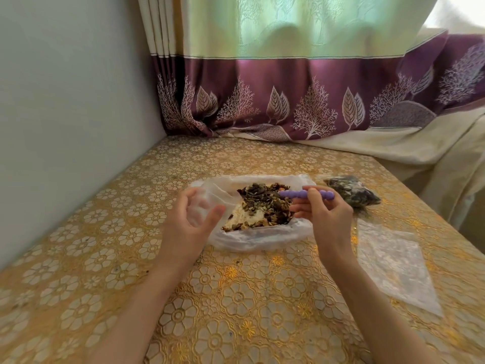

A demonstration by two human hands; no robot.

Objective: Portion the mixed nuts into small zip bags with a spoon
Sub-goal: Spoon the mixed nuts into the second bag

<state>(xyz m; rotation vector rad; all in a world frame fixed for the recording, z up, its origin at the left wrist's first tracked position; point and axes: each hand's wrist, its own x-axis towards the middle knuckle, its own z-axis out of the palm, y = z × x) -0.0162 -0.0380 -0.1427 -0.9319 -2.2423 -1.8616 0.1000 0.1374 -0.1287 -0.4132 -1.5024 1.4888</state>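
Observation:
A heap of mixed nuts (262,208) lies in a big open clear plastic bag (252,240) at the middle of the table. My right hand (325,214) pinches the handle of a purple spoon (301,193), whose bowl end dips into the nuts. My left hand (187,222) holds a small clear zip bag (202,203) at the big bag's left edge, thumb and fingers curled around it. A filled zip bag of nuts (353,191) lies to the right. Empty clear zip bags (391,261) lie flat at the right, near my right forearm.
The table carries a gold floral cloth (236,298). A grey wall (65,114) runs along the left side, and a purple and cream curtain (288,101) hangs behind the table. The table's right edge drops off past the empty bags.

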